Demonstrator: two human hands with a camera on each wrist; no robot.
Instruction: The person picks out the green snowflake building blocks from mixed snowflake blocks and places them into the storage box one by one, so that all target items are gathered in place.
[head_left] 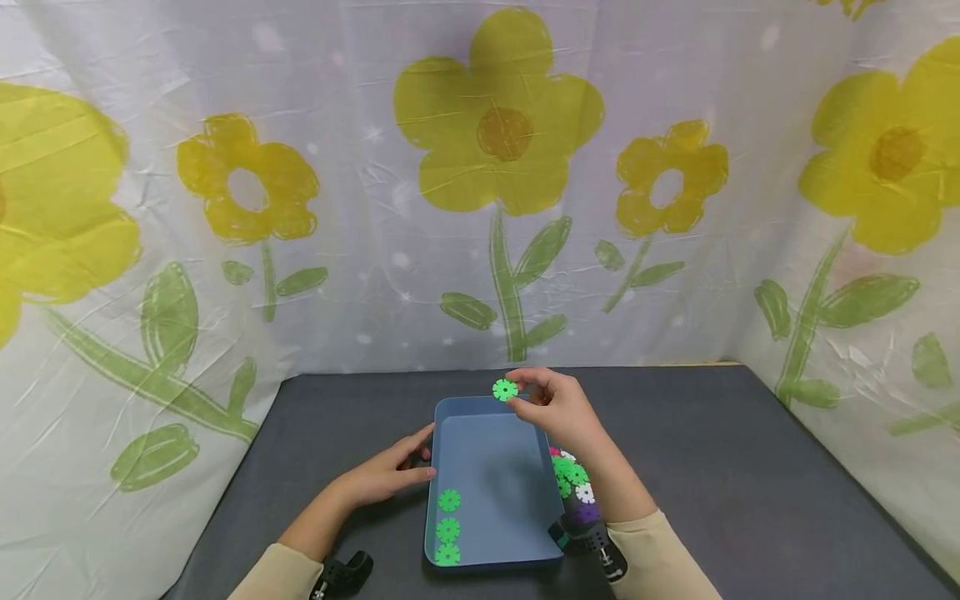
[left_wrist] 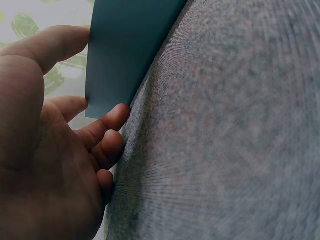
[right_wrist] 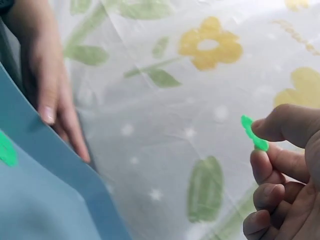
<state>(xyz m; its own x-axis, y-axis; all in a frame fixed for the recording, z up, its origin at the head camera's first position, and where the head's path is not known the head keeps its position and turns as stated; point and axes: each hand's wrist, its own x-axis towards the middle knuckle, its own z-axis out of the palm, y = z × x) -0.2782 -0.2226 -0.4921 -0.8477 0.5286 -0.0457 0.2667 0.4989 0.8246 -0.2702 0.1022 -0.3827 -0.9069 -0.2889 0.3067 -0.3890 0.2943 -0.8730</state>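
Note:
Between thumb and forefinger, my right hand point(head_left: 557, 410) pinches a green notched plastic disc point(head_left: 505, 389) above the far edge of a blue tray point(head_left: 495, 458). The right wrist view shows this disc point(right_wrist: 254, 133) nearly edge-on. My left hand point(head_left: 384, 477) touches the outside of the tray's left wall with its thumb and fingertips; the left wrist view shows them against the wall point(left_wrist: 120, 55), the other fingers loosely bent. Inside the tray, along its left side, lie a green disc point(head_left: 449, 500), a second green disc point(head_left: 448, 529) and a third green disc point(head_left: 447, 554).
A pile of similar discs point(head_left: 570, 472), green, white, purple and pink, lies just right of the tray, partly hidden by my right forearm. The dark table point(head_left: 720, 467) is enclosed by a flower-printed curtain point(head_left: 360, 250). Each wrist wears a black camera band point(head_left: 341, 575).

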